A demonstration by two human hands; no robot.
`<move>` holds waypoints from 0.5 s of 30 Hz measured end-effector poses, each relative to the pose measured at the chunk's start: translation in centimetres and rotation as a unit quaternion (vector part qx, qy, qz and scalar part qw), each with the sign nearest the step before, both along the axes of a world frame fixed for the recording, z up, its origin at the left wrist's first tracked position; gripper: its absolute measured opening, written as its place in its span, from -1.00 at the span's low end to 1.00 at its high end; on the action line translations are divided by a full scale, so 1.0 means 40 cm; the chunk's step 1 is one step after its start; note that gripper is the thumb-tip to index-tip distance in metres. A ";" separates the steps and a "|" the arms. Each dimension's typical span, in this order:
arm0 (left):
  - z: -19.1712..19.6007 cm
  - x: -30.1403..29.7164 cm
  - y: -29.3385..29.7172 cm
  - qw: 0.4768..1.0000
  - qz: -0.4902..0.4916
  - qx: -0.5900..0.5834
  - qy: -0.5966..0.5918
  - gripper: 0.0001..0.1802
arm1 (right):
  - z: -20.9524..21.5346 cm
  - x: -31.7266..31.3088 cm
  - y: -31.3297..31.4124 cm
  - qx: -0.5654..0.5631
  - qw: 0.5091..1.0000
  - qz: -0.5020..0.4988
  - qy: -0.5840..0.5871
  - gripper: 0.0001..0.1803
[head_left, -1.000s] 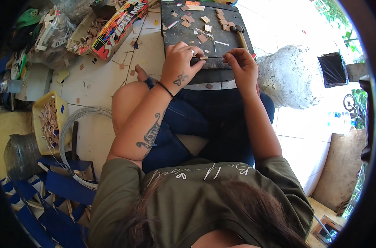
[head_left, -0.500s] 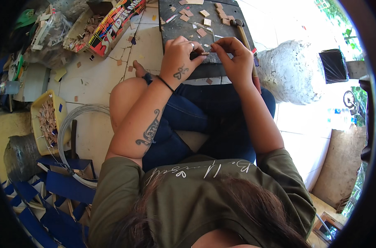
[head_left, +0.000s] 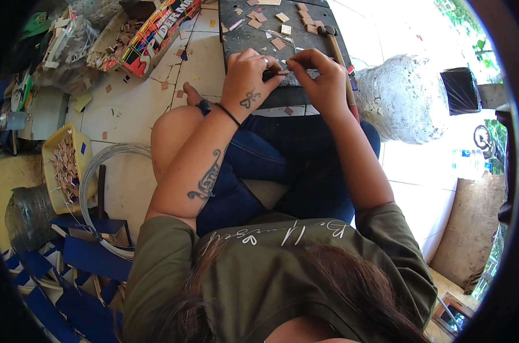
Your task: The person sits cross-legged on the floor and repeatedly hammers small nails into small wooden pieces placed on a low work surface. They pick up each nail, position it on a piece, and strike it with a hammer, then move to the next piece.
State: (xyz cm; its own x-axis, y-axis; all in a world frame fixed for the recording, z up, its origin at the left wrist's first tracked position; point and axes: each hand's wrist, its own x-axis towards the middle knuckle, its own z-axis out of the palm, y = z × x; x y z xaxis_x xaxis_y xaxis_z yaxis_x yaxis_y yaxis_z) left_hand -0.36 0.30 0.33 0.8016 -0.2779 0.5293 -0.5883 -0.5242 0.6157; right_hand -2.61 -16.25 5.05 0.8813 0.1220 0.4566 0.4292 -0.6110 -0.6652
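Note:
Over the near edge of a dark low table (head_left: 235, 43), my left hand (head_left: 248, 77) is closed, pinching a small wooden piece (head_left: 283, 72) between thumb and fingertips. My right hand (head_left: 321, 77) meets it from the other side, thumb and forefinger pressed together close to the piece's end. Whatever lies in that right pinch is too small to make out. Small square wooden tiles (head_left: 277, 43) and thin metal rods or wires (head_left: 291, 39) are scattered on the table. A hammer (head_left: 340, 57) lies along its right edge, the handle partly behind my right hand.
At left stand an open printed box (head_left: 139, 48) of wooden bits and a yellow tub (head_left: 49, 171) of tiles. A wire coil (head_left: 91, 177) rests beside blue box-like pieces (head_left: 93, 257). A whitish, rough-surfaced round block (head_left: 402, 100) stands to the right.
My right hand has shifted slightly left and toward the wooden piece, its fingertips now nearer to it. My left hand stays almost in place.

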 end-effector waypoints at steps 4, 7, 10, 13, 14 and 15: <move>0.007 -0.003 -0.014 0.999 -0.001 -0.037 -0.001 -0.87 | 0.013 0.009 0.002 -0.033 0.999 0.025 -0.017 -0.86; 0.010 0.003 -0.027 0.992 -0.030 -0.107 0.052 -0.87 | 0.013 0.013 0.001 -0.034 0.999 0.026 -0.003 -0.84; 0.009 0.004 -0.030 0.985 -0.061 -0.144 0.072 -0.88 | 0.008 0.003 -0.028 -0.083 0.996 -0.007 -0.013 -0.74; 0.009 0.006 -0.029 0.990 -0.056 -0.125 0.012 -0.91 | -0.002 -0.038 -0.100 -0.258 0.953 -0.145 -0.060 -0.58; 0.009 0.007 -0.028 0.990 -0.061 -0.129 -0.003 -0.89 | -0.010 -0.062 -0.127 -0.329 0.919 -0.217 -0.020 -0.52; 0.009 0.006 -0.027 0.989 -0.066 -0.130 -0.007 -0.88 | -0.022 -0.079 -0.153 -0.392 0.872 -0.290 0.027 -0.47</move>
